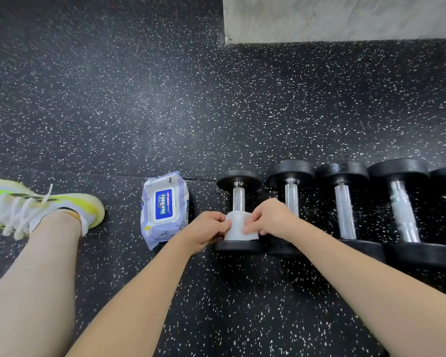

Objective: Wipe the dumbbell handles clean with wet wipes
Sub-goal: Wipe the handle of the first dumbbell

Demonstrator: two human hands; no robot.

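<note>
While both hands, left hand (207, 229) and right hand (269, 219), are pinching the wet wipe (238, 226) round the leftmost dumbbell's handle (238, 199), the round dumbbell is risking rolling under sideways rubbing.

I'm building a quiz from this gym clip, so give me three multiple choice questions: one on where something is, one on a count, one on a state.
1. Where does the wipes pack lie?
A. left of the dumbbell row
B. on a dumbbell
C. against the wall

2. How many dumbbells show?
A. two
B. five
C. eight

3. How is the wipes pack's lid?
A. torn off
B. flipped open
C. closed

Answers: 1 A, it lies on the floor beside the leftmost dumbbell. 2 B, five handles stand in the row. 3 C, the blue flap lies flat.
</note>
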